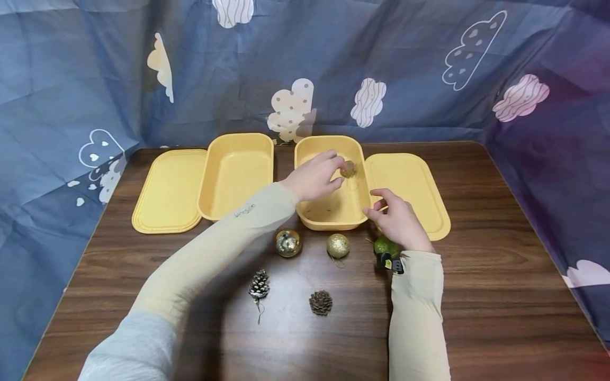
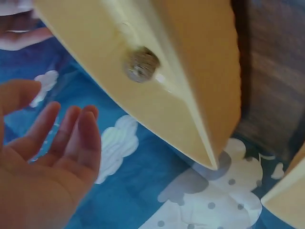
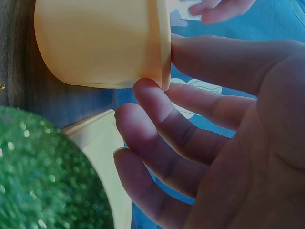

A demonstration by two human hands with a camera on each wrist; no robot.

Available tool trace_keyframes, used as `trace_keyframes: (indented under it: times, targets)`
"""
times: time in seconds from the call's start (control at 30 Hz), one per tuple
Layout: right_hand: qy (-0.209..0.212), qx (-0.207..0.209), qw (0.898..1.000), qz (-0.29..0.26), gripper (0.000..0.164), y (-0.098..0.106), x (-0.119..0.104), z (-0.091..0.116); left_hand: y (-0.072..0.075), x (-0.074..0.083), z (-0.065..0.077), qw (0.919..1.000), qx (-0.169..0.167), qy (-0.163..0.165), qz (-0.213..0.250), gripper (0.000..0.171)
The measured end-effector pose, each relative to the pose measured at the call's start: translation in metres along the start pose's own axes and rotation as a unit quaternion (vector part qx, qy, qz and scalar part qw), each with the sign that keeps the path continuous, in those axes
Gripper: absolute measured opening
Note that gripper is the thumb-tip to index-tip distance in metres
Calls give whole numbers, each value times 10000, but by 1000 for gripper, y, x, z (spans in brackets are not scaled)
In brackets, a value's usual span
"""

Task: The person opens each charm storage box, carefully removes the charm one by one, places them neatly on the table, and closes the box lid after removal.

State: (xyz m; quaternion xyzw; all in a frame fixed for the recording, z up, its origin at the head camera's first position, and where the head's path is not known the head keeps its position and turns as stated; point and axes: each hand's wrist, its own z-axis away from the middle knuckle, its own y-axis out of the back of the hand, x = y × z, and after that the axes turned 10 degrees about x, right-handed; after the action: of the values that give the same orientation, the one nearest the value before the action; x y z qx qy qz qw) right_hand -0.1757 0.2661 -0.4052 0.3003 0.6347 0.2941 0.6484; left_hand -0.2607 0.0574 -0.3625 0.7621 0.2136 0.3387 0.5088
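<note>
My left hand (image 1: pixel 318 175) reaches over the right-hand yellow container (image 1: pixel 331 226), its fingers loosely bent and holding nothing. Inside, by the far right wall, lies a small round brownish thing with a rough surface (image 2: pixel 141 64), blurred in the left wrist view and apart from that hand. At the container's near right corner, my right hand (image 1: pixel 397 217) pinches the rim between thumb and fingers (image 3: pixel 151 98). Below the right wrist is a green glitter ball (image 3: pixel 45 171), partly hidden by the wrist strap in the head view.
Another yellow container (image 1: pixel 235 182) stands to the left. Flat yellow lids (image 1: pixel 167 193) (image 1: pixel 405 185) lie at the outer sides. In front are a shiny gold ball (image 1: pixel 288 243), a glittery gold ball (image 1: pixel 338 246), a white-tipped pine cone (image 1: pixel 259 284) and a brown pine cone (image 1: pixel 321 302).
</note>
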Motion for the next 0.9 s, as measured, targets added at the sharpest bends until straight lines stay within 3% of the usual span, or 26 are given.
trace_keyframes:
  times: [0.17, 0.33, 0.57, 0.9]
  targets:
    - [22, 64, 10000, 30, 53, -2, 1, 1, -10, -8, -17, 9989, -197, -152, -392, 34]
    - [21, 88, 9999, 58, 53, -2, 1, 1, -21, -16, -28, 9980, -499, -19, -381, 42]
    - [27, 122, 9999, 84, 52, -3, 1, 0, -42, -22, -37, 9955, -887, 319, -85, 52]
    - [61, 207, 9997, 99, 51, -2, 1, -1, -58, -20, -46, 9877, -1484, 337, -364, 66]
